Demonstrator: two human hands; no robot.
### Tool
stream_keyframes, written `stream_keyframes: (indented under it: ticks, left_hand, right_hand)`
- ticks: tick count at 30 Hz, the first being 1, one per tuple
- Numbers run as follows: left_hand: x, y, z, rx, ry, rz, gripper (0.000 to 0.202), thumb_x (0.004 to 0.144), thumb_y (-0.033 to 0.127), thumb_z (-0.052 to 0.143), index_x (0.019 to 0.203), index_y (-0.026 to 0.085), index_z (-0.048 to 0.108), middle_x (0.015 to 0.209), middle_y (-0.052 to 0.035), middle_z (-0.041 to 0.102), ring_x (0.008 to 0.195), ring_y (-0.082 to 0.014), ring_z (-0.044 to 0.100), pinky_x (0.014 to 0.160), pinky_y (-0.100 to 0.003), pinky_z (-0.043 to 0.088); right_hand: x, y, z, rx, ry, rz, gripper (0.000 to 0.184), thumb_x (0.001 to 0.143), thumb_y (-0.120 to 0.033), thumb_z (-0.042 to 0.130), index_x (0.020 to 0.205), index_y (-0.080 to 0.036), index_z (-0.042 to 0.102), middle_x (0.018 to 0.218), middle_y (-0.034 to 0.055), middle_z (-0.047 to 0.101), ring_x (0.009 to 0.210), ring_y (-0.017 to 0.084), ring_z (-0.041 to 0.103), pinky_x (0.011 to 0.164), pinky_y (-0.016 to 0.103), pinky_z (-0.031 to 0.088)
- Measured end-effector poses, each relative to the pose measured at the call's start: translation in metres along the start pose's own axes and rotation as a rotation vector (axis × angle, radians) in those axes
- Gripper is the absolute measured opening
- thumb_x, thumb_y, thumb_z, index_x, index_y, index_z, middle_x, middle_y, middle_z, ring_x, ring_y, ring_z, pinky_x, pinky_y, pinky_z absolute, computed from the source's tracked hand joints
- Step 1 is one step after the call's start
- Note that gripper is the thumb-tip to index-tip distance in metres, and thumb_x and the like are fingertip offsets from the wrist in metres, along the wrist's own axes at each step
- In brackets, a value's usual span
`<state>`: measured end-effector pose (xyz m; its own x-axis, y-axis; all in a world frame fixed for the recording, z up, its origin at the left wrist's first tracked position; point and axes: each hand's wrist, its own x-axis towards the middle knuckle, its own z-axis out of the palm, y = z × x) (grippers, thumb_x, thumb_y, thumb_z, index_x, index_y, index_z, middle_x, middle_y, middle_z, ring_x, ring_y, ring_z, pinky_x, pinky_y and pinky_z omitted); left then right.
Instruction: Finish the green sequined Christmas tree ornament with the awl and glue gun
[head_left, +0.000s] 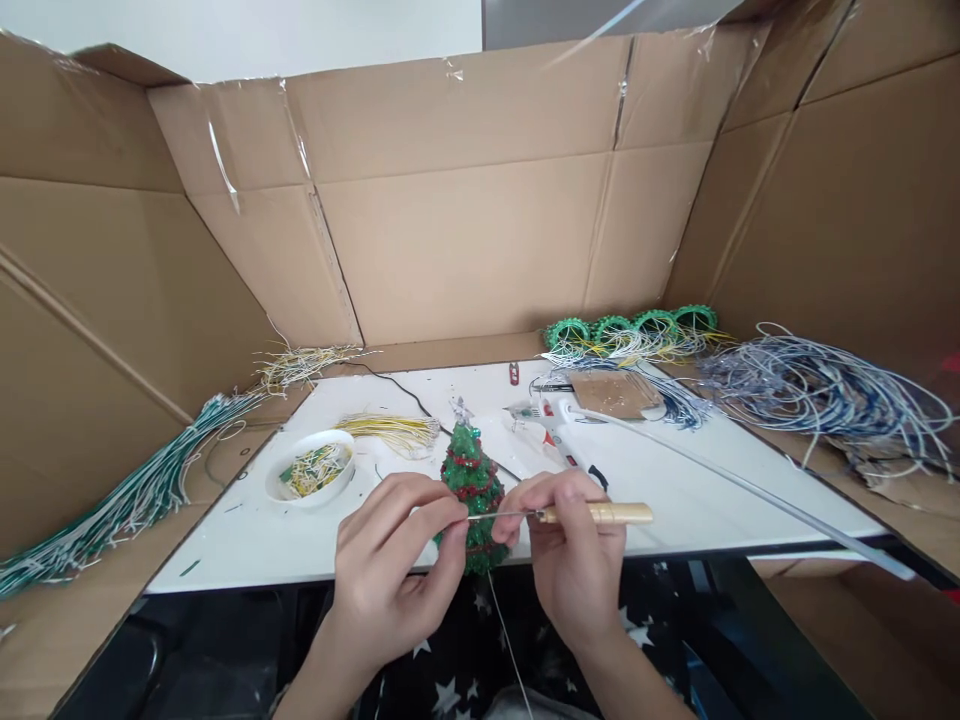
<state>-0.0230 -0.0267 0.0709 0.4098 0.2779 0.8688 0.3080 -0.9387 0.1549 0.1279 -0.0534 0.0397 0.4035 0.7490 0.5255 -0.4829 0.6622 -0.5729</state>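
Note:
A small green beaded Christmas tree with red bead garlands and a clear star on top stands between my hands at the front edge of the white table. My left hand is closed, its fingers pinched at the tree's left side where the metal tip of a tool meets it. My right hand is closed on a wooden-handled awl, whose thin shaft points left across the tree. A thin wire hangs down from the tree toward my lap.
A white bowl of yellow and green wire bits sits left. Yellow wires lie behind it. A white glue gun, green beaded rings, blue-white wire bundles and green-white wires surround the table. Cardboard walls enclose everything.

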Motion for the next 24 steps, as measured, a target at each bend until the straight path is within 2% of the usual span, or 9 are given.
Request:
stream_keyframes:
  ticks: [2, 5, 9, 13, 19, 24]
  left_hand:
    - [0.0, -0.001, 0.002, -0.009, 0.045, -0.014, 0.026, 0.079, -0.007, 0.063, 0.094, 0.014, 0.063, 0.084, -0.0045, 0.064, 0.079, -0.0146, 0.059, 0.069, -0.03, 0.051]
    - [-0.001, -0.005, 0.005, 0.101, 0.089, -0.063, 0.026, 0.081, -0.005, 0.063, 0.097, 0.016, 0.064, 0.085, -0.0036, 0.065, 0.08, -0.0141, 0.061, 0.071, -0.029, 0.051]
    - [0.0, -0.012, 0.011, 0.277, 0.016, -0.089, 0.026, 0.084, 0.004, 0.067, 0.106, 0.017, 0.064, 0.097, -0.0061, 0.068, 0.089, -0.0169, 0.064, 0.08, -0.03, 0.053]
    - [0.004, -0.016, 0.013, 0.303, -0.027, -0.087, 0.023, 0.086, 0.007, 0.066, 0.106, 0.018, 0.064, 0.101, -0.0058, 0.067, 0.092, -0.017, 0.065, 0.081, -0.029, 0.055]
    - [0.013, -0.016, 0.008, 0.26, -0.118, -0.125, 0.017, 0.09, 0.011, 0.061, 0.104, 0.021, 0.062, 0.1, -0.0039, 0.064, 0.089, -0.0152, 0.066, 0.079, -0.027, 0.056]
    - [0.018, -0.019, 0.005, 0.282, -0.19, -0.097, 0.016, 0.092, 0.011, 0.058, 0.104, 0.021, 0.061, 0.097, -0.0029, 0.062, 0.085, -0.0141, 0.064, 0.076, -0.026, 0.053]
  right_hand:
    - [0.001, -0.001, -0.004, -0.07, 0.03, -0.06, 0.026, 0.097, -0.031, 0.055, 0.079, -0.021, 0.07, 0.064, -0.0011, 0.071, 0.056, 0.011, 0.068, 0.049, 0.019, 0.053]
    - [0.002, 0.001, -0.01, -0.275, 0.043, -0.175, 0.023, 0.098, -0.026, 0.052, 0.086, -0.023, 0.072, 0.072, -0.0012, 0.073, 0.063, 0.011, 0.069, 0.054, 0.02, 0.056]
    - [0.002, 0.006, -0.014, -0.513, -0.036, -0.268, 0.02, 0.095, -0.015, 0.054, 0.092, -0.024, 0.072, 0.082, -0.0011, 0.074, 0.073, 0.011, 0.069, 0.065, 0.022, 0.059]
    - [0.003, 0.007, -0.013, -0.589, -0.081, -0.335, 0.018, 0.092, -0.012, 0.057, 0.094, -0.022, 0.072, 0.084, 0.0006, 0.074, 0.075, 0.012, 0.069, 0.068, 0.024, 0.058]
    - [0.006, 0.006, -0.007, -0.588, -0.085, -0.271, 0.018, 0.092, -0.014, 0.057, 0.09, -0.022, 0.073, 0.081, 0.0017, 0.074, 0.069, 0.013, 0.067, 0.062, 0.026, 0.055]
    - [0.007, 0.012, -0.005, -0.506, -0.006, -0.205, 0.019, 0.094, -0.02, 0.057, 0.085, -0.023, 0.072, 0.077, 0.0003, 0.073, 0.065, 0.012, 0.066, 0.062, 0.025, 0.056]
